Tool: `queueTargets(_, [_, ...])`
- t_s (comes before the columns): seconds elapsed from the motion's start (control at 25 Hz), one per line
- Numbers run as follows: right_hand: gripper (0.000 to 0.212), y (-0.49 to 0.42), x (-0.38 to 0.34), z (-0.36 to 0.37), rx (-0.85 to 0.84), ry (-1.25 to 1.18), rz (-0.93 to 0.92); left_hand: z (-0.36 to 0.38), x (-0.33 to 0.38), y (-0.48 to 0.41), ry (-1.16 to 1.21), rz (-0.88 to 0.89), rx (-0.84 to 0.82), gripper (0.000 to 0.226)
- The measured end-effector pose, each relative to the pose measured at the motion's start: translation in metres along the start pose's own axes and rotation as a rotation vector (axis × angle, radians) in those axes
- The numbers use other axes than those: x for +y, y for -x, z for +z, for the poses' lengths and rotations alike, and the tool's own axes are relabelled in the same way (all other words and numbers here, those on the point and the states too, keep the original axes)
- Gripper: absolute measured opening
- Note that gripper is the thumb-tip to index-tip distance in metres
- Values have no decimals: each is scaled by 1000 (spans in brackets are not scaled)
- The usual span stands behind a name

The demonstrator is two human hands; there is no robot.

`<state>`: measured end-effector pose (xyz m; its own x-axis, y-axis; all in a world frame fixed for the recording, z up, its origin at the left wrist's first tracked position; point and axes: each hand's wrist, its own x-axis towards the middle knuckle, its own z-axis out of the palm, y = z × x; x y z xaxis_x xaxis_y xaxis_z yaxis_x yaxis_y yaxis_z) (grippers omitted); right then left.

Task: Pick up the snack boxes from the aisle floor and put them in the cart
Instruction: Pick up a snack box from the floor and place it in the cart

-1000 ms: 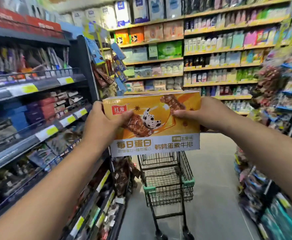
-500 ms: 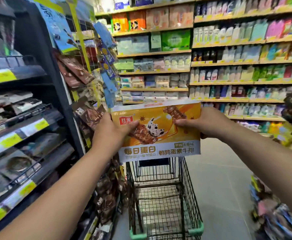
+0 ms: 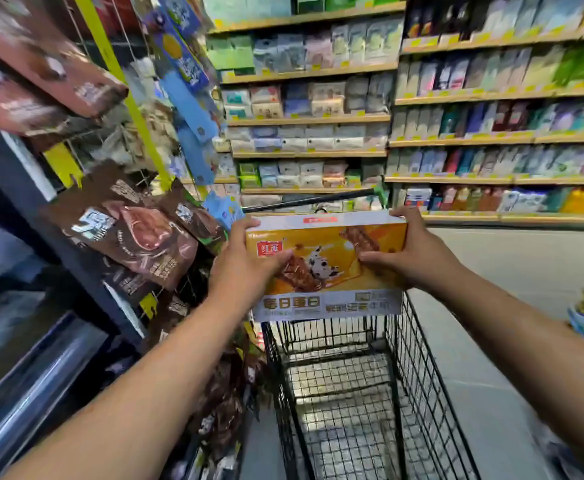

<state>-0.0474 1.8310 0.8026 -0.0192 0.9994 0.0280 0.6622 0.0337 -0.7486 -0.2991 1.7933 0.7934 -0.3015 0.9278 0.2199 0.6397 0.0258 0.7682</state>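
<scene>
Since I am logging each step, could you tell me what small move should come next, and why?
Probably lower the snack box straight down into the cart: the left hand and right hand grip its ends, and it hangs just above the open wire basket.

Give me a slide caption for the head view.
The left hand and right hand hold an orange snack box above the wire cart.

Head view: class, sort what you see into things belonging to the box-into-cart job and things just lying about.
Job: snack box, gripped by left hand and right hand; cart.
Lying about: brown pouches hanging at left; blue packs; back shelves.
</scene>
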Motion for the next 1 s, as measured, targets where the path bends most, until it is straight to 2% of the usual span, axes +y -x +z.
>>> queueTargets(0.16, [85, -42, 41, 52, -42, 50, 111, 50, -53, -32, -8, -113, -94, 60])
queueTargets(0.32, [86, -80, 99, 102, -114, 70, 174, 114, -113, -42, -128, -215, -160, 70])
queueTargets(0.56, [81, -134, 198, 181, -256, 71, 230, 214, -193, -47, -246, -372, -218, 67])
queueTargets(0.72, [79, -162, 275, 239, -227, 20, 267, 292, -234, -55, -248, -459, -204, 65])
queueTargets(1.0, [82, -189, 341, 328, -230, -75, 232, 352, -304, -66, -291, -475, -47, 75])
